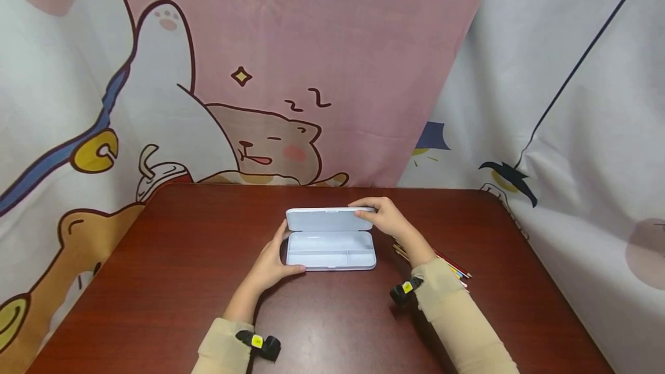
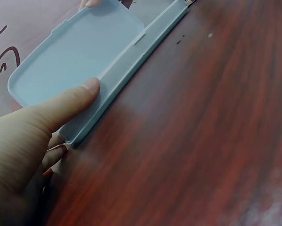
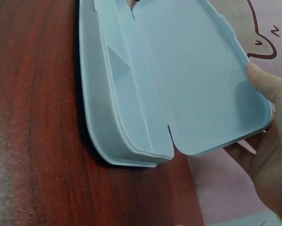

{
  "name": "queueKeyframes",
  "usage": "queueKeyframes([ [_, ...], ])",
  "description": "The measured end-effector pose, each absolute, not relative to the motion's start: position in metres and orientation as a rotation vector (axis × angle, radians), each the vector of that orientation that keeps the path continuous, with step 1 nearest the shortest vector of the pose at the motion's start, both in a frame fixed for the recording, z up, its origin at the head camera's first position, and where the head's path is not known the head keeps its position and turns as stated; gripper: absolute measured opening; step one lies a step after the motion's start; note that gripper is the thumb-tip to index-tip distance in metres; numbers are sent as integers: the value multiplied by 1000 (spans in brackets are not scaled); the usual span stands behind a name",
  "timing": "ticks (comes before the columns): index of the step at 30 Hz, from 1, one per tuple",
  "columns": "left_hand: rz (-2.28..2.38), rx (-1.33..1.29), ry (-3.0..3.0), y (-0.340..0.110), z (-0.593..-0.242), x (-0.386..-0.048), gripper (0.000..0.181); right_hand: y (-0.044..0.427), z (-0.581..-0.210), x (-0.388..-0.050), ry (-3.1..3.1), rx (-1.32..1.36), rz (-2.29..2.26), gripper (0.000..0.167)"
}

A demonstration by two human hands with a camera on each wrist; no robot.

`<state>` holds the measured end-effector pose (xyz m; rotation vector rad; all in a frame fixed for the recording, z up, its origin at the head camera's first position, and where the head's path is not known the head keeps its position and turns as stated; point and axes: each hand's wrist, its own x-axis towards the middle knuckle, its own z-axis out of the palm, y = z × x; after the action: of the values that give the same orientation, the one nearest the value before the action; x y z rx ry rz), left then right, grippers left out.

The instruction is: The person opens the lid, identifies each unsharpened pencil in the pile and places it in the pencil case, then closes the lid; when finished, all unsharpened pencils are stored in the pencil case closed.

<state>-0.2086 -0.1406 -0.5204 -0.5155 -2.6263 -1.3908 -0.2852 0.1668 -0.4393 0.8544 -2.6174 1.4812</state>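
A pale blue hinged case (image 1: 317,260) lies on the table with its lid (image 1: 327,221) raised; dividers part the inside, and nothing lies in it. My left hand (image 1: 267,264) grips the case's left end, thumb on the front wall and fingers round the side, as the left wrist view (image 2: 46,122) also shows. The right hand (image 1: 389,218) pinches the lid's upper right corner, thumb on the inner face and fingers behind. In the right wrist view, the right hand (image 3: 273,127) holds the lid (image 3: 197,70) beside the case's base (image 3: 103,108).
Several coloured pencils (image 1: 454,267) lie on the dark red wooden table (image 1: 332,322), partly under my right forearm. Behind the table's far edge hangs a printed cloth (image 1: 363,74) with cartoon animals. A black camera is strapped to each wrist.
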Motion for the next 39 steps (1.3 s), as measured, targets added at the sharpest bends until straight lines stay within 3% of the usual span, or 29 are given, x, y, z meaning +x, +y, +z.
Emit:
queueKeyframes([
  [6, -1364, -512, -2657, -140, -523, -210, 123, 163, -413, -273, -2658, 821, 1521, 26],
  [14, -1369, -536, -2642, -141, -522, -210, 123, 169, -442, -306, -2707, 730, 1595, 29],
  [19, -1347, -535, -2650, -141, -521, -208, 122, 169, -442, -310, -2743, 685, 1603, 28],
  [39, -1292, -499, -2708, -141, -515, -207, 120, 171, -433, -299, -2708, 681, 1584, 33],
])
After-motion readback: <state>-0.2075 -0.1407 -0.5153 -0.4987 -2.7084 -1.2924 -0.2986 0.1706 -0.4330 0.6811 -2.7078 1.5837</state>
